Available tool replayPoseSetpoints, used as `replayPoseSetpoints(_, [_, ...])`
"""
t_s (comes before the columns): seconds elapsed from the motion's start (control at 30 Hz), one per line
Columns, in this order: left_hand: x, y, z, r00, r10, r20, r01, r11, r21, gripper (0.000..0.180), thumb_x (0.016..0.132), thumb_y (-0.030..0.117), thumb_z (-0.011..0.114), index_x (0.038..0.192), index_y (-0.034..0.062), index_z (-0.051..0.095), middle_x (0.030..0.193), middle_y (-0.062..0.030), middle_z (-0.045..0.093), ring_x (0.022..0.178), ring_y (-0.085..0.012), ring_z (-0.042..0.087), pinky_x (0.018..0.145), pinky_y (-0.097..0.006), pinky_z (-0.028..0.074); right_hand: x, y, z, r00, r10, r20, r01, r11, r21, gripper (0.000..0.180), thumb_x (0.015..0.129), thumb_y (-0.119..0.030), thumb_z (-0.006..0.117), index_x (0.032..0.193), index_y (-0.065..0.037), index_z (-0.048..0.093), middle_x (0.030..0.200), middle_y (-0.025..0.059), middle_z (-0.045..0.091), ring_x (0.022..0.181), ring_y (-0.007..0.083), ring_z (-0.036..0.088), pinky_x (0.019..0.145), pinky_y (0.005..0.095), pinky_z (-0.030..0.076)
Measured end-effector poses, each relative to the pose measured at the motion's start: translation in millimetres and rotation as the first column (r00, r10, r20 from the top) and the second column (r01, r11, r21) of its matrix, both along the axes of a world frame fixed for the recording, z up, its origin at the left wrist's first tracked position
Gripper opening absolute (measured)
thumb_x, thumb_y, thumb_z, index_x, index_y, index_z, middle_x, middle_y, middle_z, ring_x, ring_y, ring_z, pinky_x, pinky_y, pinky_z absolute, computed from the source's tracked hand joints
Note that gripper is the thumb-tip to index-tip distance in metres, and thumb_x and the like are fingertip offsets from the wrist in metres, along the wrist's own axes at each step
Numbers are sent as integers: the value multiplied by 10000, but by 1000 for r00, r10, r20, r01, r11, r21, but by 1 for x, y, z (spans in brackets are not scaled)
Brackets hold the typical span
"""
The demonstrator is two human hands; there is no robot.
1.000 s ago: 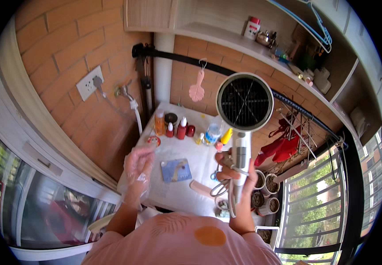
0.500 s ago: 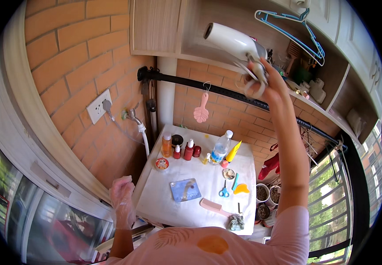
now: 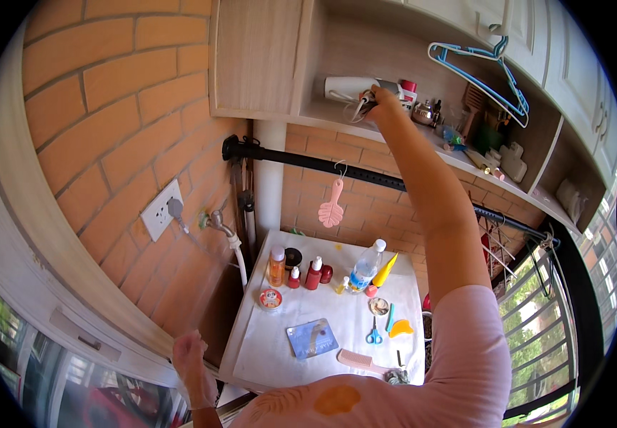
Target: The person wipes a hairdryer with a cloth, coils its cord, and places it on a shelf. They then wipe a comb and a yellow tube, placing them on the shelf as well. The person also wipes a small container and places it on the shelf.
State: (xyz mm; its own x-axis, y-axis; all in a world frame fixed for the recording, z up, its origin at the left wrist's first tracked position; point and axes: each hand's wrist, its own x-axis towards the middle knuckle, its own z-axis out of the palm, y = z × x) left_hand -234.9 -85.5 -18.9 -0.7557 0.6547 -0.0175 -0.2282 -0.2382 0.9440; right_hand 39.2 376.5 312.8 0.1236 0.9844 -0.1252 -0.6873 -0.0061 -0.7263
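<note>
My right hand (image 3: 385, 101) reaches up into the open cabinet shelf. It is closed on a white hair dryer (image 3: 348, 87) that lies sideways there, with its looped cord (image 3: 358, 108) bunched at the handle. A red-lidded container (image 3: 408, 87) stands just right of the dryer. Low on the left, beside the door frame, my left hand (image 3: 190, 351) wears a clear plastic glove. Its fingers are curled in, and no object shows in them.
Below, the white table (image 3: 266, 357) bears bottles, a blue packet (image 3: 313, 338), scissors (image 3: 373, 335) and a pink comb (image 3: 358, 359). A black rail (image 3: 365, 173) crosses under the shelf, with a pink brush (image 3: 331, 207) hanging from it. Blue and white hangers (image 3: 480, 60) hang at the upper right.
My right hand has carried the hair dryer leftward and into the shelf, where it was held in front of it before. The view has tilted up a little.
</note>
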Motion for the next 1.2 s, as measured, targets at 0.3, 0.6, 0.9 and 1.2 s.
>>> replayPoseSetpoints(0.3, [6, 19, 11, 1000, 14, -19, -15, 1000, -18, 131, 782, 64, 597, 908, 42, 569, 870, -27, 531, 795, -109, 480, 738, -237, 407, -7, 69, -17, 998, -36, 54, 40, 996, -77, 225, 892, -259, 540, 797, -60, 500, 711, 58, 540, 591, 208, 554, 540, 398, 481])
replayPoseSetpoints(0.6, [12, 21, 6, 1000, -4, 7, 4, 1000, -3, 156, 745, 50, 579, 898, 36, 554, 865, -37, 525, 809, -120, 481, 779, -254, 388, 17, 109, -18, 800, -18, 600, 70, 995, -64, 198, 872, -285, 529, 832, -92, 514, 795, 64, 555, 678, 207, 566, 636, 414, 482])
replayPoseSetpoints(0.9, [19, 16, 13, 1000, 19, 9, -18, 999, -41, 158, 740, 65, 583, 895, 54, 558, 888, -25, 520, 822, -120, 464, 792, -258, 371, 2, 6, 9, 413, 164, 896, 39, 980, -198, 331, 851, -430, 471, 820, -109, 544, 709, 49, 557, 605, 166, 565, 536, 333, 478])
replayPoseSetpoints(1.2, [20, 19, 6, 999, -37, 5, 37, 999, -29, 158, 744, 91, 585, 896, 55, 558, 892, -25, 515, 817, -119, 459, 778, -261, 375, 23, 29, 0, 326, 112, 939, 251, 947, -200, 598, 862, -608, 312, 811, -50, 518, 624, 67, 497, 535, 169, 538, 409, 300, 385])
